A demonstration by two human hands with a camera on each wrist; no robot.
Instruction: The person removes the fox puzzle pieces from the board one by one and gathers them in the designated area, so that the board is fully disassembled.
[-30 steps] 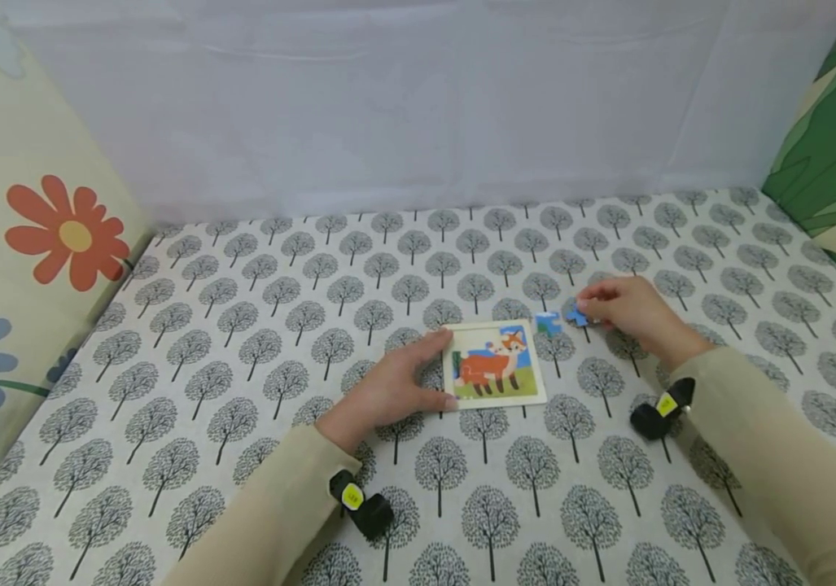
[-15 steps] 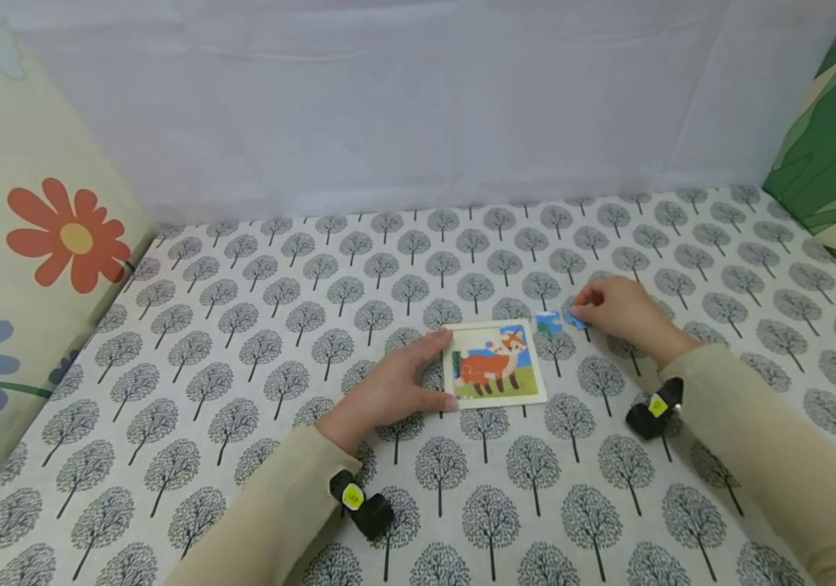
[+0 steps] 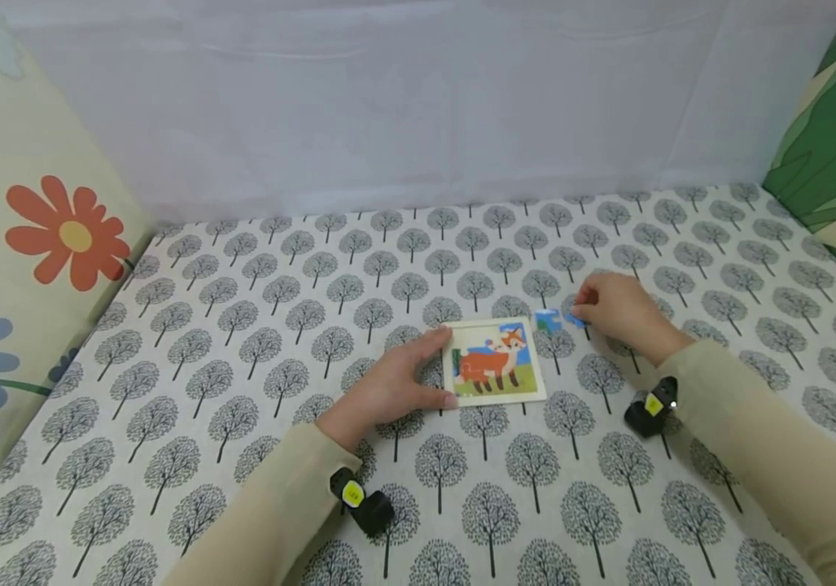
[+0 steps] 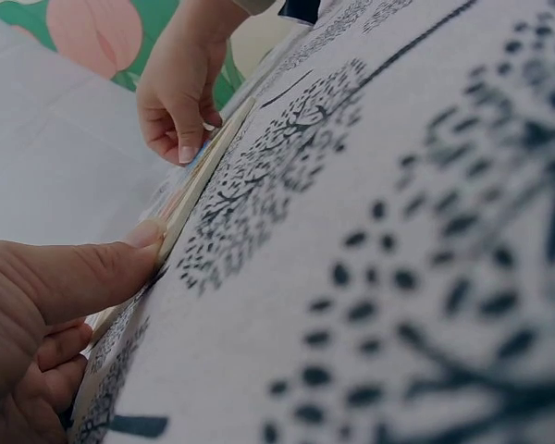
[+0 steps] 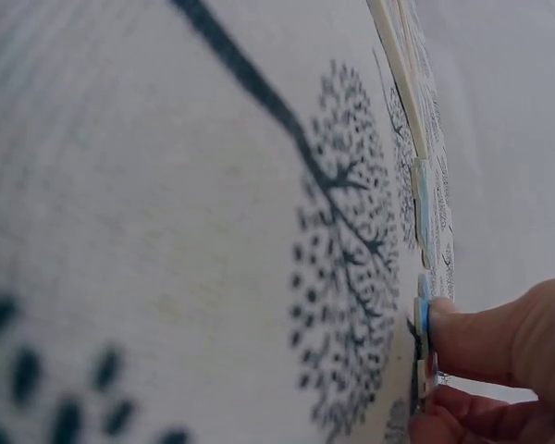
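Puzzle frame point(image 3: 473, 337) on tree-print cloth point(image 3: 359, 277), your left hand point(image 3: 394, 389) gripping its left side, thumb and forefinger spread, your right hand point(image 3: 619, 313) pinching a blue piece point(image 3: 576, 321) right of the frame, fingertips nearly together, a blue-green piece point(image 3: 547, 321) between them.

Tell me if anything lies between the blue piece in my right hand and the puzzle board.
Yes: another loose puzzle piece lies flat on the cloth, between the blue piece in your right hand and the upper right corner of the puzzle board. It looks low enough to lift over.
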